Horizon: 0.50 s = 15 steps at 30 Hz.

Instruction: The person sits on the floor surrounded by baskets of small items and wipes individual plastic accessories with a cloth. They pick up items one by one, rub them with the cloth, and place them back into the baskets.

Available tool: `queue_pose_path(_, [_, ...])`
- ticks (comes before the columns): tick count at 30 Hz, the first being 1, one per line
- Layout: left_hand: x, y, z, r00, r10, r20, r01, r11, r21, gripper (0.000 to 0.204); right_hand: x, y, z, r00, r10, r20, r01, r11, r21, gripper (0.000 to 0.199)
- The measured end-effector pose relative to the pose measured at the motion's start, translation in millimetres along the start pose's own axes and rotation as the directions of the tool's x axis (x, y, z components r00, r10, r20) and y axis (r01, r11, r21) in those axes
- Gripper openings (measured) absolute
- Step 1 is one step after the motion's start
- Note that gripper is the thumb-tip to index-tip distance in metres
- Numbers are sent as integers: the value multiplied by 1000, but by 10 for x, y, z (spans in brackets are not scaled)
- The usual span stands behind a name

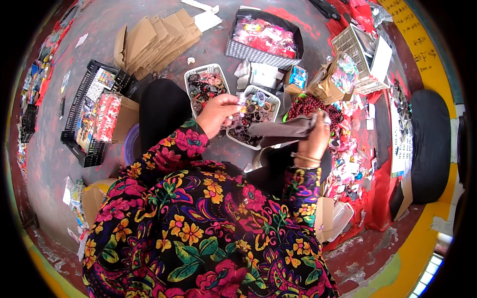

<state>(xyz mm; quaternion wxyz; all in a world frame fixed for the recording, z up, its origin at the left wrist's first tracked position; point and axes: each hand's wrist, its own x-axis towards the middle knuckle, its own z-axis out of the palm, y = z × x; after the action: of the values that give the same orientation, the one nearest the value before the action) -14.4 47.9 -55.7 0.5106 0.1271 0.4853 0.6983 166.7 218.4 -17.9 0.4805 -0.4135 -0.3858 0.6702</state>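
My left hand (217, 114) is closed in a pinch on a small pale and yellowish thing, too small to name, above two white plastic baskets. My right hand (314, 141), with a bracelet at its wrist, grips one end of a flat grey-brown strip of cloth (280, 130). The strip stretches leftward over the edge of the right basket (276, 102), which holds several hair ties and dark bands. More hair ties fill the left basket (188, 82). Just beyond my right hand lies a heap of dark red beads (318, 105).
Flattened cardboard boxes (154, 42) lie at the far left, near a black crate (82, 149). A patterned bin (263, 57) of pink packets stands ahead. At right are a cardboard box (325, 89), a cream crate (365, 69) and scattered small goods on red cloth (380, 208).
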Motion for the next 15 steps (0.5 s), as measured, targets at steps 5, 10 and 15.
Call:
queue_pose_path(5, [66,-203,-183,985,-164,-56,169,980,103,9,-12,-174,-129,988,154,5,-152,965,213,13])
queue_pose_path(10, [179,-349,18,977,-213,22,209,970,124,20,60,-78,-235,991,118,69,-129,974,187,12])
queue_pose_path(15, [277,-472,92,972,-231,-44,228,971,-70,19,85,6,-221,985,138,105,-160,957,242,8])
